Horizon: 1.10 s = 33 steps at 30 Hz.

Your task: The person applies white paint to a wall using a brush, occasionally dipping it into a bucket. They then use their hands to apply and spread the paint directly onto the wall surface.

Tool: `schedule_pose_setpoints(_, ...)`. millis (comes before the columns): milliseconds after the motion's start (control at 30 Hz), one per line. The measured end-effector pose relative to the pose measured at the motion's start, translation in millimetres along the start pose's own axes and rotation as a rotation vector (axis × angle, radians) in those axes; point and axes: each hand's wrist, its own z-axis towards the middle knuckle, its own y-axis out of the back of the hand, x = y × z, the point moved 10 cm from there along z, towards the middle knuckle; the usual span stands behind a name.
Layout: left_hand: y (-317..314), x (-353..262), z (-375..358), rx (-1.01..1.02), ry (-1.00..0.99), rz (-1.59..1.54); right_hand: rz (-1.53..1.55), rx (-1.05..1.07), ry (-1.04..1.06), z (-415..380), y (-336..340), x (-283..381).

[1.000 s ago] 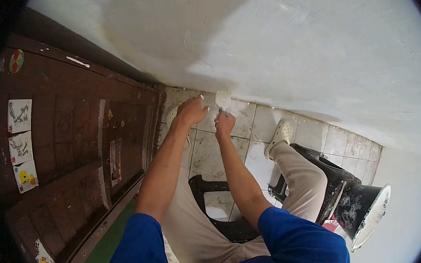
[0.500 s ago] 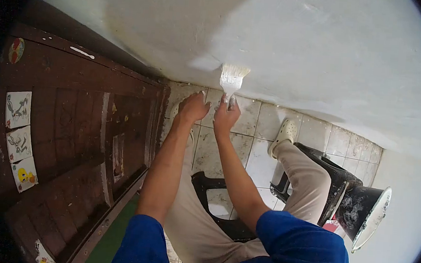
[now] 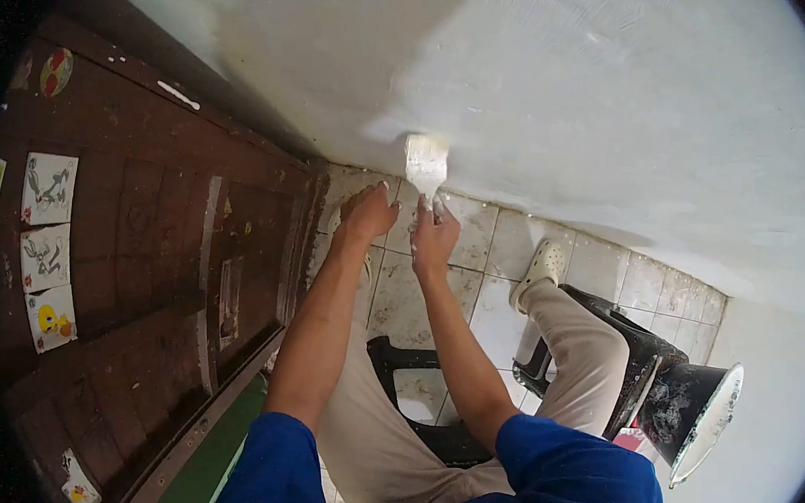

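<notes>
My right hand [image 3: 435, 234] grips a paintbrush [image 3: 425, 163] by its handle, most of which the fingers hide. White paint coats the brush, and its bristles meet the lower part of the pale wall [image 3: 565, 113]. Beside it on the left, my left hand [image 3: 369, 215] hovers over the floor with its fingers curled in and nothing visible in them. There are whitish smears on the fingertips of both hands.
A brown wooden door [image 3: 158, 232] with cartoon stickers [image 3: 51, 188] stands at left. Paint-spotted tiles [image 3: 418, 300] cover the floor. A black plastic stool [image 3: 412, 432] is under me. At right a paint-smeared black bucket [image 3: 683, 406] is tilted in view.
The brush and my right hand have shifted slightly left, and the bristles now press more against the wall. My left hand stays almost where it was. The view has tilted a little.
</notes>
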Motion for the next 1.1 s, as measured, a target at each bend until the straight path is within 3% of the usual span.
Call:
schedule_pose_setpoints(100,-27.1,29.2,21.4,0.016,-0.009,-0.092,-0.017,-0.027,0.24,-22.5,1.9,37.5)
schedule_pose_setpoints(200,-14.3,33.4,14.2,0.053,0.079,-0.03,-0.035,-0.05,0.174,5.0,-10.4,-13.6)
schedule_pose_setpoints(300,-13.7,40.1,17.4,-0.007,0.088,-0.041,0.074,-0.055,0.054,36.6,-25.0,-79.5)
schedule_pose_setpoints(400,6.0,28.9,5.8,-0.048,0.086,-0.047,0.117,-0.16,-0.271,43.6,-20.7,-158.6)
schedule_pose_setpoints(467,7.1,22.0,2.1,-0.029,0.095,-0.029,0.059,-0.129,-0.343,47.6,-9.1,-189.7)
schedule_pose_setpoints(600,6.5,12.9,3.5,0.046,0.087,0.009,-0.166,0.02,-0.326,52.2,-7.0,-168.2)
schedule_pose_setpoints(767,-5.2,36.1,13.2,-0.017,0.121,-0.015,-0.001,0.07,-0.101,44.5,-46.2,-104.7)
schedule_pose_setpoints(900,8.6,48.9,-2.1,0.065,0.267,-0.028,-0.051,0.084,0.112,-7.0,-55.9,11.2)
schedule_pose_setpoints(967,-10.1,68.4,9.6,-0.02,0.23,-0.178,0.06,0.038,0.176,-35.4,-51.5,59.3)
schedule_pose_setpoints(1000,-6.1,66.5,8.1,-0.062,0.21,-0.254,0.114,0.013,0.209,-42.5,-49.0,71.3)
schedule_pose_setpoints(1100,-2.9,53.2,9.9,0.051,0.187,0.016,0.03,-0.065,0.283,-18.0,-49.0,47.8)
